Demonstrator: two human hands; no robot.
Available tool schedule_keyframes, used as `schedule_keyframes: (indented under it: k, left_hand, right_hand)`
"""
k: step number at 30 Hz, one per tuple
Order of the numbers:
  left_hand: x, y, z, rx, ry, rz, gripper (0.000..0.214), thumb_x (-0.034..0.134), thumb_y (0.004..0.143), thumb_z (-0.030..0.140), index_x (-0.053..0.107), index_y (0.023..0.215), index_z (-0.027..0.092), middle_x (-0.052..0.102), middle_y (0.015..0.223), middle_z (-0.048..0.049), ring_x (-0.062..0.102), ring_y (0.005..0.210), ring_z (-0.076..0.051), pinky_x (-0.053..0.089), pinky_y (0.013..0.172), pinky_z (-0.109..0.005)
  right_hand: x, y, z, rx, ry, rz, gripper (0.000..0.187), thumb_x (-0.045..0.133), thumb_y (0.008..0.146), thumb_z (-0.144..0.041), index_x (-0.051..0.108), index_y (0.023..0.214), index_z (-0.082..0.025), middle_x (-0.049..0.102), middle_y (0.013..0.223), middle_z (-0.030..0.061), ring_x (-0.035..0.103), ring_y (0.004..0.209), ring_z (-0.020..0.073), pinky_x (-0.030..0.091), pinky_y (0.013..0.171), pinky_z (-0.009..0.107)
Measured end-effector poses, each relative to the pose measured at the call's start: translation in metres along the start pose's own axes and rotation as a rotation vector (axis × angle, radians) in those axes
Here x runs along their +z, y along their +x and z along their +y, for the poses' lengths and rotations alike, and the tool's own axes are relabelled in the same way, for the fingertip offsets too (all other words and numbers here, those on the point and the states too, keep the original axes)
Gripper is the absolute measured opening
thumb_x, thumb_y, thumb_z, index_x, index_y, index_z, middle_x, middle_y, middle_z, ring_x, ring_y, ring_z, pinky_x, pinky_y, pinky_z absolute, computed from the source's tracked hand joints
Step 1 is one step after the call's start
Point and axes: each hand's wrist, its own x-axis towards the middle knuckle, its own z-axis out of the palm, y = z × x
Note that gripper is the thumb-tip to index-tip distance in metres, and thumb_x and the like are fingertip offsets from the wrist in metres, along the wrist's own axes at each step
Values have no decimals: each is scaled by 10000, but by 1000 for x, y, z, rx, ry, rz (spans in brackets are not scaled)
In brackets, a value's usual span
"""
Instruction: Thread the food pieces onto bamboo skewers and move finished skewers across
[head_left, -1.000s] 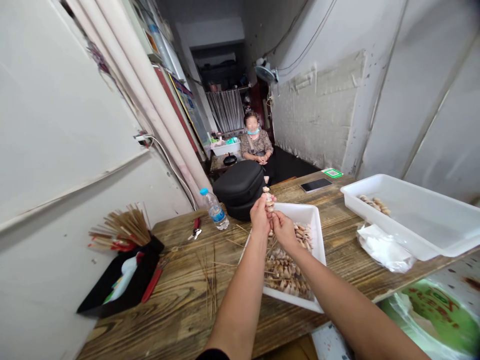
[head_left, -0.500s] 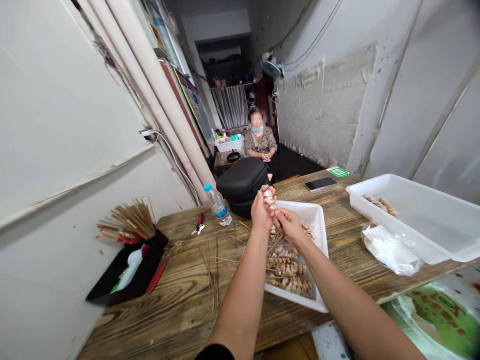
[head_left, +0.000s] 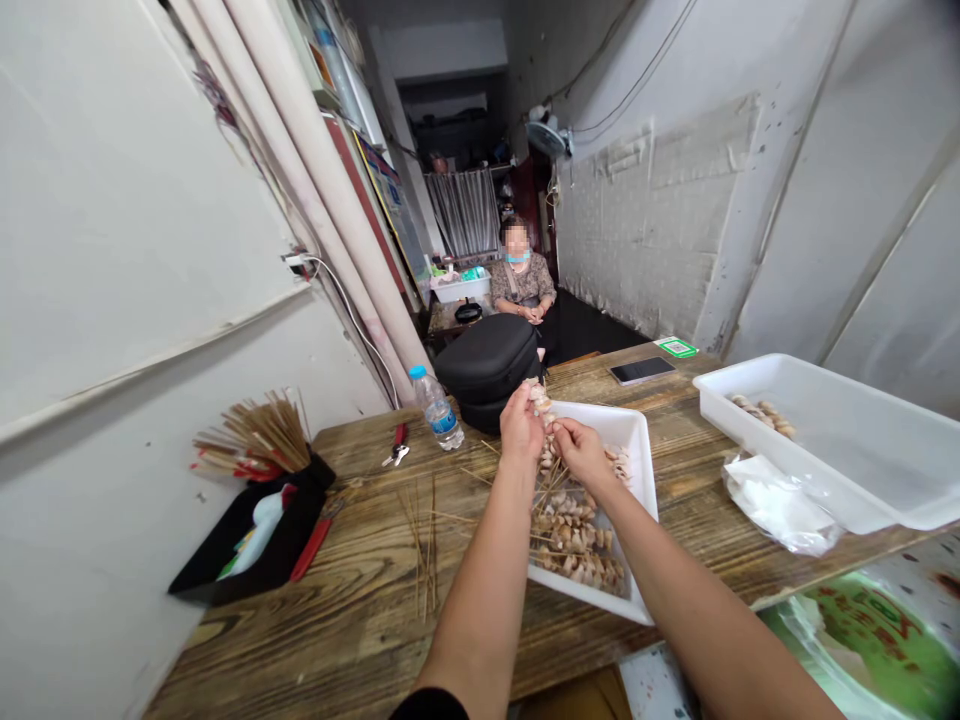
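My left hand (head_left: pixel 523 425) is closed round a skewer of pale, lumpy food pieces (head_left: pixel 538 399), held above the near-middle white tray (head_left: pixel 636 440). The fingertips of my right hand (head_left: pixel 581 450) pinch at the lower end of the same skewer, close against the left hand. What kind of food the pieces are is too small to tell. Below the hands, several filled skewers (head_left: pixel 577 540) lie in rows in the tray, partly hidden by my left forearm. Loose bamboo sticks (head_left: pixel 425 545) lie on the table left of the tray.
A water bottle (head_left: pixel 437 410) and a black case (head_left: pixel 487 365) stand behind my hands. Further left are keys (head_left: pixel 396 455) and a black box (head_left: pixel 247 545) beside bundled sticks (head_left: pixel 262 435). A phone (head_left: pixel 641 370), plastic bag (head_left: pixel 780 500) and second tray (head_left: pixel 862 420) lie right. A person (head_left: pixel 523 280) sits beyond.
The skewer has turned and tilted slightly in my hands, which stay close together over the tray. The view has shifted a little. The trays and loose sticks lie as before.
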Motion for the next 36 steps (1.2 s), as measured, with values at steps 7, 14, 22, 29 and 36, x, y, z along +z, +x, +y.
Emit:
schedule_keyframes:
  k: [7,14,22,29,36]
  left_hand:
    - [3,-3,0,-34,-85,-1,115,621,746,259,585,739,151,601,713,-3,584,642,-94,495,702,-266]
    - [9,-12,-5,-42,-36,-124,423,486,831,567,612,949,181,657,1038,-90,636,898,-164,500,719,-257]
    - [-1,-9,-34,177,433,-102,473,441,870,493,583,1178,164,678,1026,-106,642,892,-185,492,783,-281]
    - [-8,-16,-50,390,937,-237,331,559,815,334,650,1099,190,706,923,-83,649,818,-201,489,814,-318]
    - [-7,-18,-59,433,1063,-310,306,601,757,255,682,1046,198,708,906,-83,640,778,-198,484,798,-305]
  right_hand:
    - [2,-3,-1,-63,-128,41,246,407,830,-342,574,743,-184,448,509,-32,420,496,131,339,516,241]
    - [5,1,-3,-16,-21,73,288,409,843,-427,551,760,-192,431,514,-44,392,472,117,341,493,235]
    - [-2,9,-24,133,346,303,332,458,784,-527,521,779,-200,395,505,-69,290,382,78,256,398,214]
    - [-104,2,-62,32,-150,275,341,452,808,-491,599,813,-183,477,502,-40,364,409,98,294,433,231]
    - [-194,-24,-55,23,-587,335,361,400,867,-404,666,879,-161,572,549,-1,494,502,142,388,559,257]
